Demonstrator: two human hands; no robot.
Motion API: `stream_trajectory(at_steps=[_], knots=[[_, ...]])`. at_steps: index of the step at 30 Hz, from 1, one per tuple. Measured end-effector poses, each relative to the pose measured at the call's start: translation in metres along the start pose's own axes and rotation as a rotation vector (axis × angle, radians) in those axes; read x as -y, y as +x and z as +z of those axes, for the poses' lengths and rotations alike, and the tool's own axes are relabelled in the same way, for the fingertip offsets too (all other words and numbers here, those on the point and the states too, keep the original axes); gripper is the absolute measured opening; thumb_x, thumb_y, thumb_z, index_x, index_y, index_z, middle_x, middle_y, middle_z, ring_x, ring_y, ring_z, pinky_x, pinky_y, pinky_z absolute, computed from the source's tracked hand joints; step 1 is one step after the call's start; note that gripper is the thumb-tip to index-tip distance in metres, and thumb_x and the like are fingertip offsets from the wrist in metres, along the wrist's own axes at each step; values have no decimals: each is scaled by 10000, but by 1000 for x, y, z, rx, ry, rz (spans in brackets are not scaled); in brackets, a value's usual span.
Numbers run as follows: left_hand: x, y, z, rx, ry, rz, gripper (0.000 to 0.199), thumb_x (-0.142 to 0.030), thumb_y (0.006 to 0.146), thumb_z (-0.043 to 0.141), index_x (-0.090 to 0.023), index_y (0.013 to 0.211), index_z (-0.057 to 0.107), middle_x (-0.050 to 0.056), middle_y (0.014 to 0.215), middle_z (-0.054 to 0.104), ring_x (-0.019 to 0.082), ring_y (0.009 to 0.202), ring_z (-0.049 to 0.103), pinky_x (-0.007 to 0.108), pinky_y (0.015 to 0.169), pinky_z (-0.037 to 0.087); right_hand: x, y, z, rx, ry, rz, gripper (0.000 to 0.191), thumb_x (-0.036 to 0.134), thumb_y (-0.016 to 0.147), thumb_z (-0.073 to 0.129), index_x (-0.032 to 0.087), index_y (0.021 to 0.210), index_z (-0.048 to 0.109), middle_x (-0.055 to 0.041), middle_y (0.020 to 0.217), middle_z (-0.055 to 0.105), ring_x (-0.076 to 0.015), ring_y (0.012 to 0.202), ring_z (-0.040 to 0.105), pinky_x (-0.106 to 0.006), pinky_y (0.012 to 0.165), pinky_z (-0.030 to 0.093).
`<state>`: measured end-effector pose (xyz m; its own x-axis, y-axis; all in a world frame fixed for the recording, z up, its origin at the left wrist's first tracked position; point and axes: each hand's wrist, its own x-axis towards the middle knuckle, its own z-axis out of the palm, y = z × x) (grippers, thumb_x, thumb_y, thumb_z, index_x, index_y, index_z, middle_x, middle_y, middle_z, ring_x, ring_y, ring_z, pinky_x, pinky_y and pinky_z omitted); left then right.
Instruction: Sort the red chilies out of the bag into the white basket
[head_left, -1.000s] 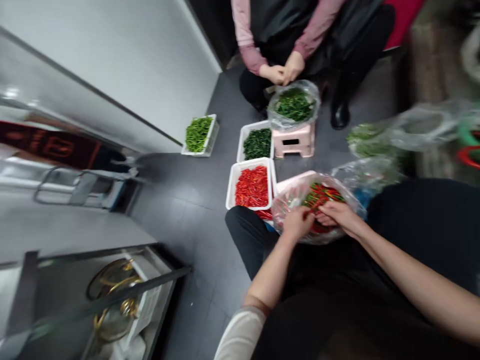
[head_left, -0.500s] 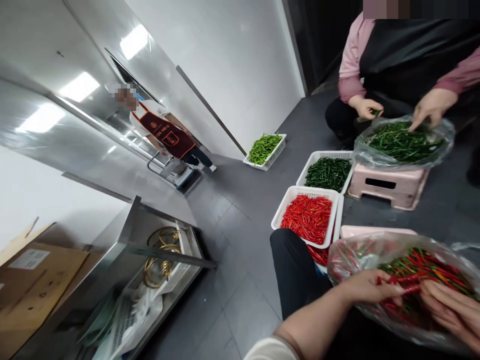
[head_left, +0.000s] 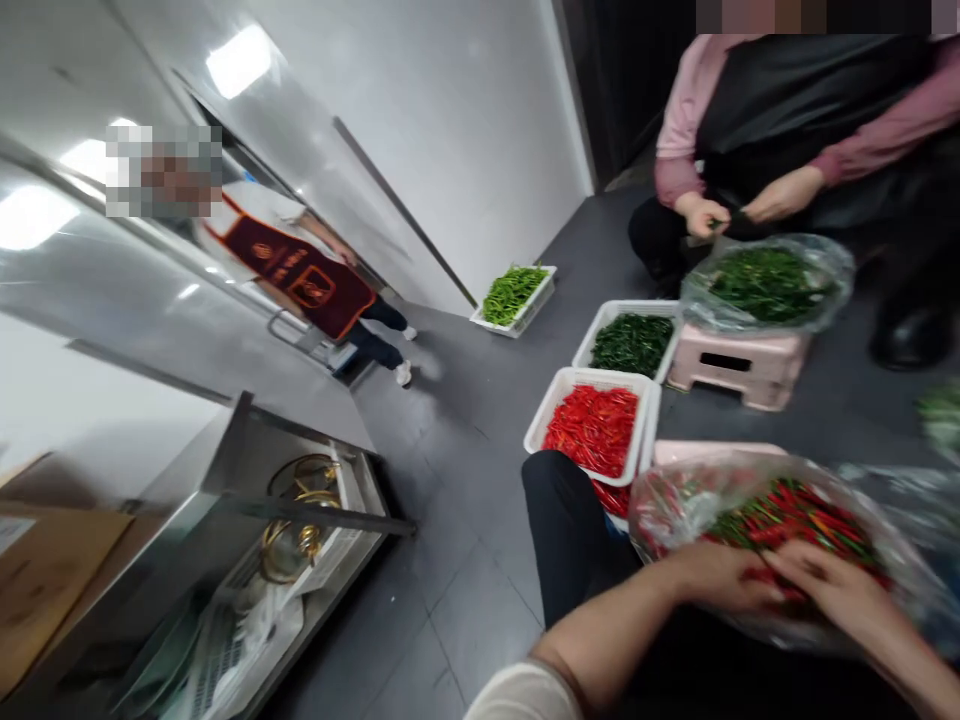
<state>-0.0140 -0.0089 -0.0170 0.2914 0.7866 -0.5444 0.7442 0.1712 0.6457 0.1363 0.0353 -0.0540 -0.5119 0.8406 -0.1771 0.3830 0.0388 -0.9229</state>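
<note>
Both my hands are over an open clear plastic bag (head_left: pixel 679 510) of red chilies (head_left: pixel 802 510) with green stems, close to my lap. My left hand (head_left: pixel 724 578) is closed around a few red chilies, their red showing at its fingertips. My right hand (head_left: pixel 832 585) meets it from the right, thumb and fingers pinched together; what lies between them is blurred and partly hidden. Just beyond my knee stands a white basket (head_left: pixel 534 430) of red chilies without visible stems, on top of another container of red chilies.
Behind is a white basket (head_left: pixel 589 345) of dark green chilies. A co-worker (head_left: pixel 780 120) handles green chilies over a bag (head_left: pixel 836 285) on a pink stool (head_left: pixel 776 370). A light green chili basket (head_left: pixel 525 318) sits by the wall. An aproned person (head_left: pixel 300 270) stands left, beyond a metal rack (head_left: pixel 322 515).
My hands have moved closer together, lower over the bag. The aproned person has come nearer, away from the trolley. The co-worker's hand has left the bag and joined the other. The view has shifted slightly.
</note>
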Motion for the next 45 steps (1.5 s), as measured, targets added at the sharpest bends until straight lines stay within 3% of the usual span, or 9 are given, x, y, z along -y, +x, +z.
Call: stream_trajectory(at_steps=[5, 10, 15, 17, 20, 26, 32, 39, 45], knots=[[-3, -17, -5, -107, -288, 72, 201, -274, 842, 436, -180, 742, 584, 17, 697, 598, 144, 707, 539, 249, 695, 435, 33, -2, -6, -15, -568, -138, 228, 317, 816, 385, 207, 695, 545, -133, 780, 597, -267, 807, 568, -376, 748, 419], [8, -27, -34, -135, -758, -52, 334, -490, 800, 518, -174, 699, 482, -13, 541, 503, 116, 516, 503, 240, 549, 401, 20, 20, -47, -30, -629, 158, 274, 163, 764, 529, 168, 1030, 595, -132, 1077, 593, -219, 892, 577, -296, 800, 425], [9, -36, -46, -145, -1019, -61, 434, -532, 672, 664, -171, 816, 473, 15, 741, 589, 130, 701, 600, 219, 622, 428, -7, 16, -36, 202, -653, 462, 309, 206, 469, 828, 183, 704, 630, -77, 712, 638, -247, 743, 615, -310, 706, 465], [8, -34, -42, -158, -1051, -40, 416, -490, 673, 674, -165, 859, 492, 12, 755, 584, 100, 669, 572, 188, 587, 393, -12, 14, -20, 183, -631, 517, 399, 231, 378, 863, 184, 687, 615, -50, 674, 622, -241, 715, 616, -307, 680, 472], [6, -28, -34, -157, -1102, -16, 385, -434, 682, 671, -164, 917, 529, -1, 748, 559, 59, 599, 495, 165, 530, 331, -14, 13, -9, 135, -499, 526, 422, 302, 429, 850, 174, 755, 615, -42, 712, 623, -208, 692, 602, -281, 638, 467], [6, -26, -29, -250, -1104, -68, 364, -453, 666, 686, -171, 836, 531, -50, 567, 423, 52, 494, 358, 186, 483, 268, 0, 14, -26, 178, 304, 455, 332, 405, 626, 718, 157, 808, 592, 26, 631, 565, -93, 496, 448, -209, 469, 343], [6, -21, -23, -415, -1053, -128, 399, -479, 644, 710, -173, 688, 457, -52, 516, 429, 56, 471, 372, 194, 465, 278, 23, -1, -31, 306, 672, 404, 435, 382, 614, 734, 140, 949, 596, -23, 782, 614, -48, 490, 386, -171, 416, 217], [-8, -9, -21, -424, -1009, -125, 427, -485, 626, 722, -139, 842, 597, -40, 548, 478, 51, 460, 377, 197, 455, 294, 40, -4, -31, 311, 572, 293, 391, 493, 664, 674, 126, 686, 544, 39, 586, 479, -48, 462, 315, -194, 430, 201], [-16, -1, -23, -433, -1041, -109, 350, -411, 614, 743, -136, 741, 567, -45, 578, 479, 33, 479, 376, 166, 455, 299, 30, 0, -22, 245, 396, 170, 409, 524, 663, 636, 138, 625, 504, 41, 585, 441, -91, 554, 378, -223, 526, 286]])
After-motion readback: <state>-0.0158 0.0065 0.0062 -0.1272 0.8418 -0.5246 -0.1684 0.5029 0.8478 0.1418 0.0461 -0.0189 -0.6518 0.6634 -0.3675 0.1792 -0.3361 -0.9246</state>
